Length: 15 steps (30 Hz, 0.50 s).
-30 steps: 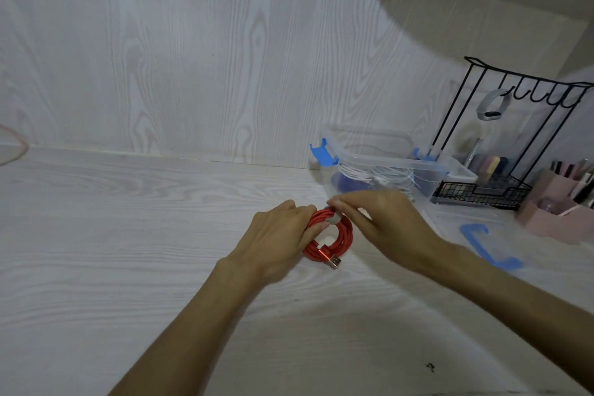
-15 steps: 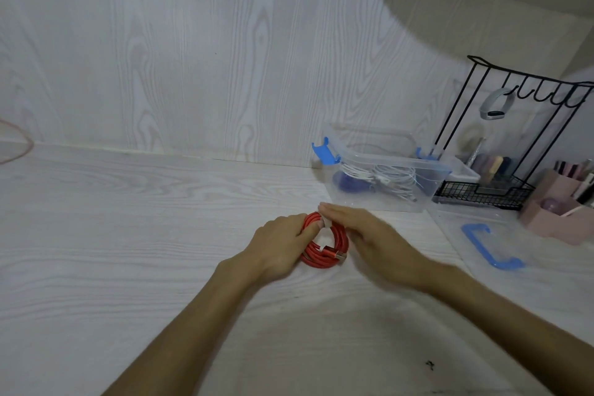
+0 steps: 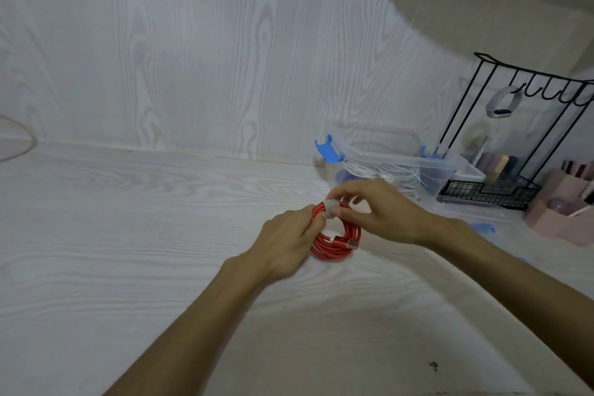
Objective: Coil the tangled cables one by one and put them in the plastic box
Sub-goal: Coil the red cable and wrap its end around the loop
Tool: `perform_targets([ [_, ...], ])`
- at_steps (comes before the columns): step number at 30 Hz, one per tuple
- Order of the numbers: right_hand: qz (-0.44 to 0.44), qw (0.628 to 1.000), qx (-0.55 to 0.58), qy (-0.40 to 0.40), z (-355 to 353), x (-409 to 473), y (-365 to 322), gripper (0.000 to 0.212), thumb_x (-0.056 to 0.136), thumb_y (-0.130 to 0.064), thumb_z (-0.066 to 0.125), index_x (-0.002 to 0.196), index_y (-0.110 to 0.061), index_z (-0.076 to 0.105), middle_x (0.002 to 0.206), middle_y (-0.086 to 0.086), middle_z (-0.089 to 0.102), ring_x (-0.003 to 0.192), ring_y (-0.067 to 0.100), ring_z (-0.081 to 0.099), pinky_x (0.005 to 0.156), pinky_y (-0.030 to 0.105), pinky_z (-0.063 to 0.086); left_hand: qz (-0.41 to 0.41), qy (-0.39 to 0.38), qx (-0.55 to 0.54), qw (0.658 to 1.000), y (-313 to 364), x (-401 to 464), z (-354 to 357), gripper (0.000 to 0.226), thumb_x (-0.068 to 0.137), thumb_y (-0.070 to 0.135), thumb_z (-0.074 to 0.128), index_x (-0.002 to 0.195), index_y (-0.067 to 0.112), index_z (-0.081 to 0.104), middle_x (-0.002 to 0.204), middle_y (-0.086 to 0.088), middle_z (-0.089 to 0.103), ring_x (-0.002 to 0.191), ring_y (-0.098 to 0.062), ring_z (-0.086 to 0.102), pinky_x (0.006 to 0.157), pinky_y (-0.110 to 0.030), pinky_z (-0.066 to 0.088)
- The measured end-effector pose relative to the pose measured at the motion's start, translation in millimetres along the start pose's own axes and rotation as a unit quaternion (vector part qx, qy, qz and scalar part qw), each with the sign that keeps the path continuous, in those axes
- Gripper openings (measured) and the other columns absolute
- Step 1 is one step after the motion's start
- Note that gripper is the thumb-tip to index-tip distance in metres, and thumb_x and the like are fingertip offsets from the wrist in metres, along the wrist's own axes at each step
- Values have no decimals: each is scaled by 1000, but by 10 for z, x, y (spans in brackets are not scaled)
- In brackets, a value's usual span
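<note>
A coiled red cable (image 3: 337,243) lies at the middle of the white desk, its metal plug sticking out on the right side. My left hand (image 3: 286,243) grips the coil's left side. My right hand (image 3: 382,212) pinches a white strap wrapped round the top of the coil. Behind them stands the clear plastic box (image 3: 427,167) with blue clips, holding coiled white cables (image 3: 395,173).
The box's clear lid with a blue handle (image 3: 482,227) lies right of my right arm. A black wire rack (image 3: 514,138) and a pink organiser (image 3: 565,212) stand at the far right. A thin red loop (image 3: 19,138) shows at the left edge. A shelf hangs overhead.
My right hand went from lying over the coil's right side to pinching the white strap at its top. The left hand kept its grip on the coil.
</note>
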State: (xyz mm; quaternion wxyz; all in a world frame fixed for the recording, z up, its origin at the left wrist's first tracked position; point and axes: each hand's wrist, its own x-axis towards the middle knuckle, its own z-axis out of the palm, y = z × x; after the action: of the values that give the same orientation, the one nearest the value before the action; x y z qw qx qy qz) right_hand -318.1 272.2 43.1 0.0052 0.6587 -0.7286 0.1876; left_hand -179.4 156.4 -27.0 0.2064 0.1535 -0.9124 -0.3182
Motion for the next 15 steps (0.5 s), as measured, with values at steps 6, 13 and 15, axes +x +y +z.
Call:
perform_targets([
  [6, -17, 993, -69, 96, 107, -183, -84, 23, 93, -33, 57, 111, -21, 64, 104, -14, 65, 86, -3, 52, 73, 9, 38, -1, -1, -17, 1000, 71, -54, -30, 30, 98, 52, 23, 99, 41, 50, 81, 14, 60, 80, -12, 57, 69, -27, 40],
  [13, 86, 976, 187, -77, -359, -297, -215, 41, 96, -33, 50, 137, -31, 44, 124, -13, 55, 114, 1, 55, 91, 13, 45, 41, -5, 71, 997, 401, -179, -252, 49, 95, 59, 16, 110, 31, 53, 89, 7, 62, 85, -16, 57, 77, -33, 45],
  [15, 63, 976, 191, -79, -388, -335, -299, 35, 101, -30, 40, 134, -25, 50, 121, -13, 58, 109, -4, 55, 90, 11, 43, 50, -8, 74, 996, 507, -188, -330, 48, 95, 59, 17, 113, 32, 53, 89, 7, 62, 84, -14, 57, 77, -32, 45],
])
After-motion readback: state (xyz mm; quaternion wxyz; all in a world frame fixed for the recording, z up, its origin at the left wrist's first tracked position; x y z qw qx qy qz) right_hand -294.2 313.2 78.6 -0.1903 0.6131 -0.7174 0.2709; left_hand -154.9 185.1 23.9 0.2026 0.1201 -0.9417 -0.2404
